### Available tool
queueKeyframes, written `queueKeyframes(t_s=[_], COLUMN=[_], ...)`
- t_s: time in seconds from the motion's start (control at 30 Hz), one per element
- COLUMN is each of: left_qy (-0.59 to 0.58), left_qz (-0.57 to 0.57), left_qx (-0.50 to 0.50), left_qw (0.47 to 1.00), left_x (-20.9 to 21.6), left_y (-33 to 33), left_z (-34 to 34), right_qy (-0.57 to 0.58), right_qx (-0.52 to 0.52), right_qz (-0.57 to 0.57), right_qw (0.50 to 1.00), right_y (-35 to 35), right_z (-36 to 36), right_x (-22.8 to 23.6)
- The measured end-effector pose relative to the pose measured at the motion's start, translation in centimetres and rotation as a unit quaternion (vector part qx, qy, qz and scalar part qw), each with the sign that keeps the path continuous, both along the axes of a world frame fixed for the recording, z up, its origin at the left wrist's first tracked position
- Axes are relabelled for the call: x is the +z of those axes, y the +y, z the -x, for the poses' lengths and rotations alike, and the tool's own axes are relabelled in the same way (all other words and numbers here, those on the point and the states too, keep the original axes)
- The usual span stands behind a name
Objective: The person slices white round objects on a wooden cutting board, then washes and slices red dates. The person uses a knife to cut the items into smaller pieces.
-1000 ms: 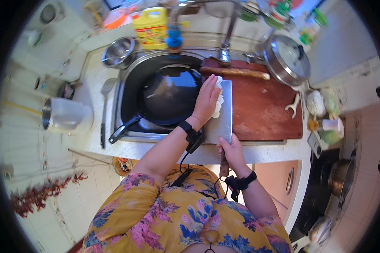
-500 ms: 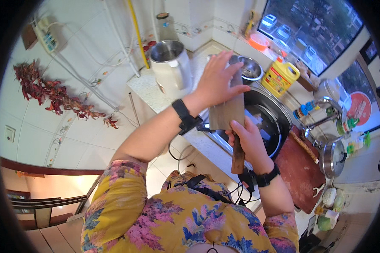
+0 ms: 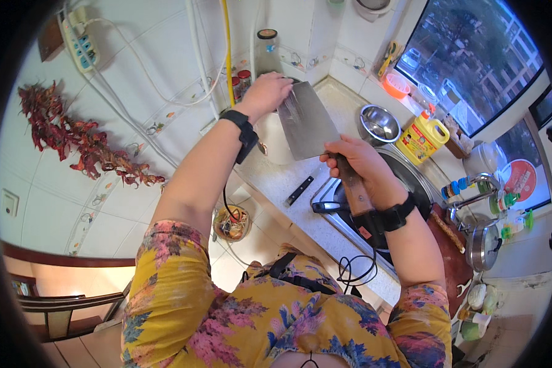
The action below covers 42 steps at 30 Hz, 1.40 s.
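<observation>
Head view, hands. Right hand [image 3: 360, 161]: grip closed tight round the wooden handle of a cleaver [image 3: 308, 127], which is held up in the air above the surface, blade flat toward the camera and rising up and to the left from the grip. Left hand [image 3: 265, 92]: fingers laid loosely against the far top corner of the blade, at the end opposite the grip; not closed round anything.

Handling note, as a judgement: the left fingers are best kept on the flat and the spine, off the cutting edge, with the right grip firm and the wrist steady so the wide blade does not swing.

Head view, surface. Pale speckled surface [image 3: 282, 178] directly beneath the grip. A small dark knife [image 3: 300, 190] lies on it below and left of the grip. Dark pan in the sink [image 3: 411, 178], just right of the grip. Steel bowl [image 3: 379, 124] above and right; yellow bottle [image 3: 422, 138] further right.

Head view, room. White tiled wall with dried red chillies [image 3: 86, 144] hanging far left of the grip. Window [image 3: 472, 67] at upper right.
</observation>
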<state>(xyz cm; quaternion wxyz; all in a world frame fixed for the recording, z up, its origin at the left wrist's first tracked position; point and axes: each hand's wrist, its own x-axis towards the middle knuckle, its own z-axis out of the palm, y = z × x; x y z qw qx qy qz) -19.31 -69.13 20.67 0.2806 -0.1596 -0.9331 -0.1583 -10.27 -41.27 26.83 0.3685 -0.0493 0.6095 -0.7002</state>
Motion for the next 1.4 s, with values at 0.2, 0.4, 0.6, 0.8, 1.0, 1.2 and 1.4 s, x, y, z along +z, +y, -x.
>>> queueKeyframes(t_s=[0.2,0.4,0.6,0.8,1.0,1.2,1.4], left_qy=[-0.063,-0.061,-0.013,-0.186,-0.257,-0.256,-0.198], left_qz=[0.028,0.06,-0.088,-0.148,-0.233,-0.276,-0.2], left_qx=[0.016,0.031,-0.07,-0.13,-0.078,0.135,0.306], left_qw=[0.998,0.996,0.994,0.962,0.935,0.917,0.91], left_x=[-1.0,1.3,1.0,-5.6,-10.5,-14.4,-18.9], left_y=[-1.7,-0.5,7.4,18.0,19.0,7.9,-4.9], left_z=[3.0,2.9,-1.2,-7.7,-13.9,-16.5,-10.4], right_qy=[0.008,0.015,-0.019,-0.055,-0.071,-0.079,-0.072], right_qx=[-0.077,-0.211,-0.359,-0.448,-0.501,-0.518,-0.566], right_qz=[0.009,0.072,0.032,-0.037,-0.072,-0.042,-0.103], right_qw=[0.997,0.975,0.933,0.891,0.86,0.85,0.815], right_y=[5.8,15.3,25.0,32.3,36.2,38.5,39.6], right_z=[-1.8,-5.8,-11.4,-17.0,-19.9,-19.7,-19.0], right_x=[0.3,-1.2,-6.8,-11.3,-13.6,-15.9,-17.9])
